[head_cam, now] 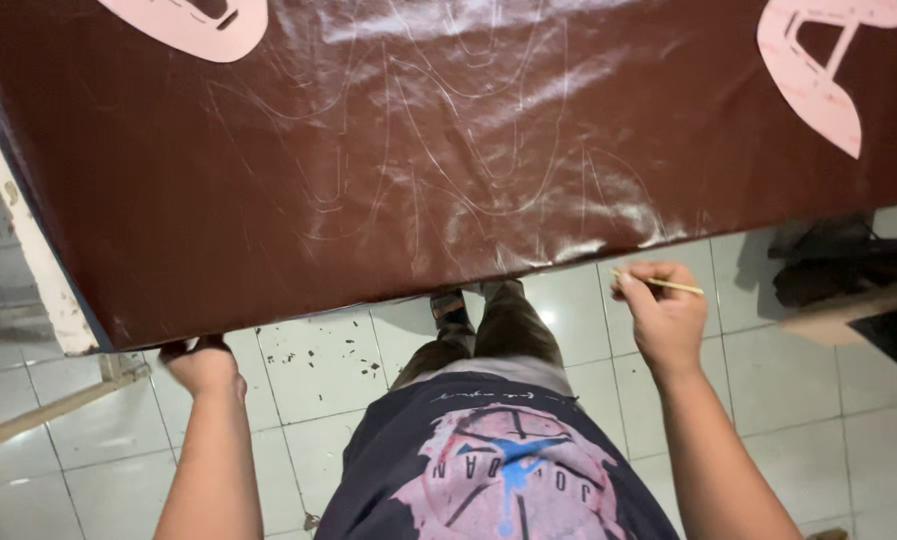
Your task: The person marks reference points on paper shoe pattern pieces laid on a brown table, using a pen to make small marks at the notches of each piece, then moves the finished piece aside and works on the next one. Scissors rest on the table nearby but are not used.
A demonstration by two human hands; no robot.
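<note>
- The left hand (204,366) gripped the near edge of the brown sheet (388,160); its fingertips were tucked under the overhang and hidden.
- The right hand (665,315) was closed on a thin pale stick (660,285), pinched between thumb and fingers just below the sheet's near edge; whether its tip touched the sheet could not be told.
- The two hands were well apart, one at each side of the person's body.
- The sheet was glossy, dark brown, leather-like, faintly wrinkled, and scored with pale curved outlines across its middle. It covered the bench (38,260), of which only a worn whitish edge showed at the left.
- Two pink paper patterns lay on the sheet, both cut off by the top of the view: one (193,25) at the far left, one (818,75) at the far right with a pointed lower tip.
- The sheet's near edge ran slanted, lower at the left.
- Below it lay pale floor tiles (308,375), speckled with dark flecks, with open room between the hands.
- Dark objects (848,270) at the right were too unclear to identify.
</note>
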